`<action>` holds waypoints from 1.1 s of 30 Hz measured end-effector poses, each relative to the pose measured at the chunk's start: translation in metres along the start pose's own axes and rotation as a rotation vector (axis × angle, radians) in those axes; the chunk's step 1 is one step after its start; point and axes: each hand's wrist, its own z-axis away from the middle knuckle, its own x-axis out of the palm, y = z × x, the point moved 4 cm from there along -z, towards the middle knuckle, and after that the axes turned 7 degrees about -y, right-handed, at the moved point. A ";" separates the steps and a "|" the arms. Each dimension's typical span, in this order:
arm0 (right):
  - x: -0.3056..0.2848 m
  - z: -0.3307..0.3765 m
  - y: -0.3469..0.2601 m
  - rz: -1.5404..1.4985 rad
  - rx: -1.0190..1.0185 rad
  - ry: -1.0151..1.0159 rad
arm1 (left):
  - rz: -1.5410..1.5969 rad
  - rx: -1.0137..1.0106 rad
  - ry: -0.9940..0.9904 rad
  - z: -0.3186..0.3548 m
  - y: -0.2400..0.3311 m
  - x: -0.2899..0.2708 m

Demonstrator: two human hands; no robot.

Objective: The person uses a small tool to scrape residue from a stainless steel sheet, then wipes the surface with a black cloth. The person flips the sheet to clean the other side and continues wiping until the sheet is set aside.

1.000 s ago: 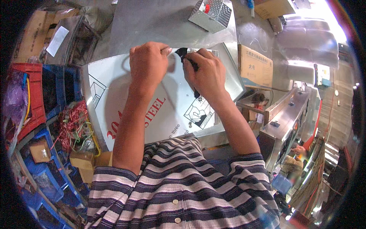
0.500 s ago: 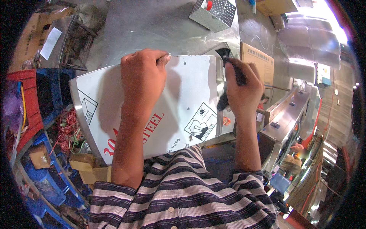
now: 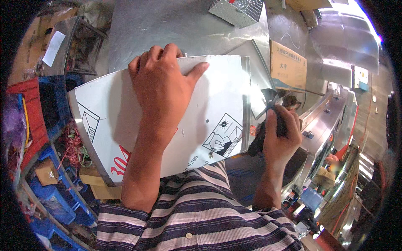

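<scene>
A curved metal panel (image 3: 226, 92), faced with white protective film carrying red print and black drawings, tilts in front of my striped shirt. My left hand (image 3: 161, 83) grips its far edge, the fingers bent over the rim and the thumb lying along the white face. Bare metal shows as a narrow shiny strip down the panel's right side. Just right of that strip, my right hand (image 3: 282, 131) is closed around a crumpled black cloth (image 3: 258, 140), part of which hangs below the fingers. A thin greyish piece sticks out above that hand; its kind is unclear.
A metal table (image 3: 167, 29) lies beyond the panel, with a perforated metal box (image 3: 238, 12) at its far right. A cardboard box (image 3: 288, 67) stands to the right. Blue bins (image 3: 54, 205) and a red crate (image 3: 25, 117) are at left.
My right hand has come down and to the right with the black cloth, off the panel's side edge. My left hand has gone from a tight pinch to a wider grip on the far edge.
</scene>
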 end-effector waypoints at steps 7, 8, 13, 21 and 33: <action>-0.009 0.024 0.001 -0.112 0.138 0.026 | 0.041 0.000 0.029 -0.006 -0.009 0.003; -0.011 0.028 0.001 -0.085 0.115 0.031 | 0.048 0.014 0.047 -0.004 -0.008 0.003; -0.015 0.044 0.000 -0.051 0.129 0.040 | 0.032 0.033 0.076 0.001 -0.003 0.003; -0.018 0.066 0.006 -0.044 0.180 0.023 | 0.119 0.053 -0.018 0.000 -0.013 0.001; -0.032 0.084 0.015 -0.164 0.205 0.055 | 0.036 0.506 0.072 0.002 0.006 -0.003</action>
